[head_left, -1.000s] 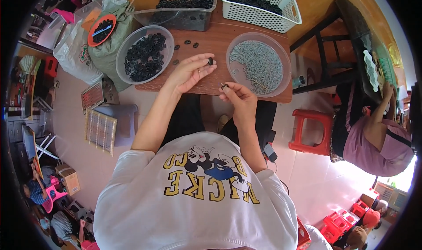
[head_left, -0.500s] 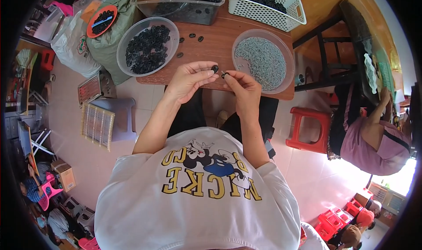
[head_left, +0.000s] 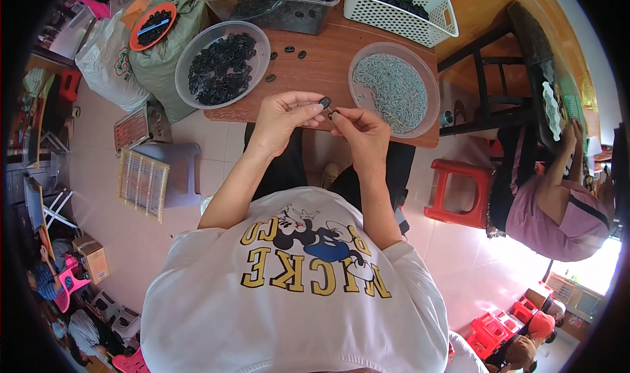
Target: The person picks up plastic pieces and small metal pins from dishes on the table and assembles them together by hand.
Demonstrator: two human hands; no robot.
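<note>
Just past the table's near edge, my left hand (head_left: pixel 285 120) pinches a small black oval piece (head_left: pixel 325 102) between thumb and fingertips. Close to its right, my right hand (head_left: pixel 362 135) is closed on another small dark piece (head_left: pixel 333 114), mostly covered by the fingers. A thin, light sliver like a screw shows between the two pieces, too small to make out fully. Beyond my left hand stands a clear round bowl (head_left: pixel 187 87) of black plastic pieces. The clear round bowl (head_left: pixel 433 101) beyond my right hand holds many small silvery screws.
Several loose black pieces (head_left: pixel 289 49) lie on the brown table (head_left: pixel 308 78). Farther back are a clear bin (head_left: pixel 289 17) and a white perforated basket (head_left: pixel 394 26), both with black parts. Sacks (head_left: pixel 157 78) stand left; a red stool (head_left: pixel 457 192) and a seated person (head_left: pixel 558 215) are right.
The two hands stay close together, with only slight finger movement. The oval piece in my left hand has tilted, showing more of its face. The person at right has shifted their arms.
</note>
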